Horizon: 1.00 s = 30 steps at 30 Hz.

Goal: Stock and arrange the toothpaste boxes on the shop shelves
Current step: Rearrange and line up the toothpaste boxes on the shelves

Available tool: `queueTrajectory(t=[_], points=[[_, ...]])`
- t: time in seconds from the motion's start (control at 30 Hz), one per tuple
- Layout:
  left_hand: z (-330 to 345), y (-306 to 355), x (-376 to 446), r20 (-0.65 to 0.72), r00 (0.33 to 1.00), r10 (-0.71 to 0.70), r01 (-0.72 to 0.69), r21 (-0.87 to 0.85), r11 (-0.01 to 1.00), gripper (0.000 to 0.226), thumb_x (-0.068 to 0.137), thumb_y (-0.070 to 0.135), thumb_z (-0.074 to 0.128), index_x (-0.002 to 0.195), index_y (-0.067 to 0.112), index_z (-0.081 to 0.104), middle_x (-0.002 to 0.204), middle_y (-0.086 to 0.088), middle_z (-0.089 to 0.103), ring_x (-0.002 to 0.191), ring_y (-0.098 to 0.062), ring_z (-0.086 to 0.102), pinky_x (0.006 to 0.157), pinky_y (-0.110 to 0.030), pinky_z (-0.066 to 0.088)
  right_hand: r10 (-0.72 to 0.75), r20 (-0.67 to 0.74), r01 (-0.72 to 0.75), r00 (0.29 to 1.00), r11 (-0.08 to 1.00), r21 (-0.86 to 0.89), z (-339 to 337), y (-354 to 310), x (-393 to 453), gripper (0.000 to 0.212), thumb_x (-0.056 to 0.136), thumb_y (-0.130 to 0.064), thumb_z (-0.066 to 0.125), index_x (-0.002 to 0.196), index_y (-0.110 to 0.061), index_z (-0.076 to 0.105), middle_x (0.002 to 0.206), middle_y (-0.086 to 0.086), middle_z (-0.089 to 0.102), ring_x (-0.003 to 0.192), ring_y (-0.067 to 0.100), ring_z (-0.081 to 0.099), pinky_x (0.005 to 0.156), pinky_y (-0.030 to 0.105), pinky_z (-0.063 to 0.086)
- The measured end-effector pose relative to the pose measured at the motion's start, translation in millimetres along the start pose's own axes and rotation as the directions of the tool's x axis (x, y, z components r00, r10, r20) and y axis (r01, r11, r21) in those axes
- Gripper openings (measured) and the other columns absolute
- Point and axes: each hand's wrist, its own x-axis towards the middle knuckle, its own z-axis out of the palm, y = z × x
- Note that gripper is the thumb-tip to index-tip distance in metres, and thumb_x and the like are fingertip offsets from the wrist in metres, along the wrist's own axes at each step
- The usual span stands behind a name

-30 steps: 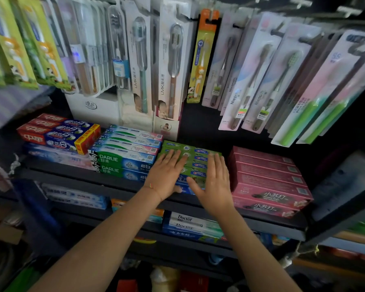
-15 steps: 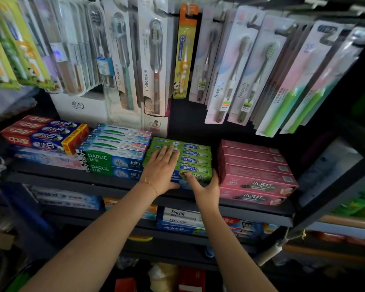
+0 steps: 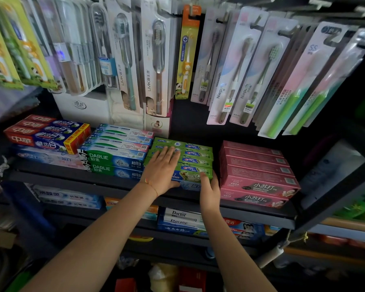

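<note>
Toothpaste boxes fill the dark metal shop shelf (image 3: 105, 182) in four blocks, side by side along its front edge. Farthest right sits the pink cardboard stack (image 3: 257, 175), well squared. At the far left lie the red-and-blue cartons (image 3: 44, 133), then the green-and-white Darlie cartons (image 3: 114, 159) just beside them. Between the Darlie block and the pink one is the smaller stack of green cardboard toothpaste boxes (image 3: 196, 159), the one being handled.

The left hand (image 3: 161, 171) lies flat on top of that green stack, fingers straight and spread, pressing down and gripping nothing. The right hand (image 3: 209, 186) is at the stack's front right corner, fingers laid against the front face of the nearest box; it seems to push rather than clasp, though its fingertips are partly hidden.

These boxes are probably light, long and stiff along their length, with thin walls that dent under a hard squeeze. Their glossy faces likely slide easily over one another, so the stack may skew. Holding each by its long sides, or pushing squarely on the end faces, looks safest.
</note>
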Motion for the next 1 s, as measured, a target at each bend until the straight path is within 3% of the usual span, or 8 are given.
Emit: queueTrajectory(t=[0.23, 0.43, 0.7, 0.8, 0.9, 1.0], points=[[-2, 0, -2, 0.002, 1.000, 0.005, -0.005, -0.009, 1.000, 0.104, 0.088, 0.058, 0.061, 0.158, 0.012, -0.001, 0.166, -0.012, 0.001, 0.153, -0.028, 0.001, 0.125, -0.042, 0.004, 0.008, -0.001, -0.008, 1.000, 0.999, 0.040, 1, -12, 7, 0.053, 0.101, -0.036, 0.045, 0.152, -0.024, 0.035, 0.137, -0.007, 0.050, 0.120, 0.009, 0.047, 0.097, 0.026, 0.035], [-2, 1, -2, 0.007, 1.000, 0.006, -0.006, -0.010, 1.000, 0.103, 0.088, 0.058, 0.061, 0.158, 0.011, 0.001, 0.166, -0.012, 0.001, 0.153, -0.028, 0.001, 0.125, -0.043, 0.006, 0.007, -0.006, -0.007, 1.000, 1.000, 0.025, -1, -10, 10, 0.042, 0.101, -0.034, 0.044, 0.141, -0.023, 0.050, 0.125, -0.004, 0.062, 0.102, -0.003, 0.056, 0.077, 0.016, 0.042], [-4, 1, 1, 0.016, 1.000, 0.010, -0.010, -0.035, 0.999, 0.109, 0.084, 0.065, 0.060, 0.158, 0.011, 0.001, 0.166, -0.013, 0.002, 0.153, -0.028, 0.001, 0.125, -0.043, 0.004, 0.040, -0.019, -0.040, 0.999, 0.999, 0.030, 1, -13, 14, 0.043, 0.100, -0.038, 0.043, 0.141, -0.024, 0.047, 0.122, -0.007, 0.060, 0.112, 0.009, 0.056, 0.091, 0.028, 0.041], [-9, 0, 7, 0.027, 0.999, 0.019, -0.018, -0.051, 0.999, 0.117, 0.078, 0.074, 0.060, 0.158, 0.010, 0.002, 0.166, -0.012, 0.001, 0.153, -0.027, 0.000, 0.124, -0.043, 0.002, 0.053, -0.021, -0.052, 0.998, 0.998, 0.038, 6, -22, 18, 0.063, 0.086, -0.053, 0.047, 0.143, -0.024, 0.046, 0.134, -0.001, 0.057, 0.122, 0.018, 0.055, 0.105, 0.039, 0.043], [-15, 0, 20, 0.061, 0.997, 0.044, -0.042, -0.041, 0.998, 0.124, 0.074, 0.078, 0.061, 0.158, 0.011, -0.001, 0.166, -0.012, -0.003, 0.153, -0.028, -0.003, 0.124, -0.043, 0.000, 0.083, -0.030, -0.080, 0.996, 0.993, 0.084, 6, -23, 28, 0.077, 0.073, -0.061, 0.050, 0.141, -0.024, 0.049, 0.132, 0.003, 0.061, 0.117, 0.020, 0.061, 0.104, 0.045, 0.048], [-15, -1, 28, 0.114, 0.992, 0.051, -0.048, -0.031, 0.998, 0.131, 0.069, 0.080, 0.063, 0.158, 0.011, -0.002, 0.166, -0.011, -0.004, 0.153, -0.028, -0.004, 0.123, -0.042, -0.001, 0.104, -0.007, -0.104, 0.995, 0.992, 0.074, 5, -24, 32, 0.069, 0.076, -0.063, 0.049, 0.135, -0.027, 0.056, 0.124, 0.001, 0.066, 0.112, 0.018, 0.064, 0.101, 0.043, 0.050]])
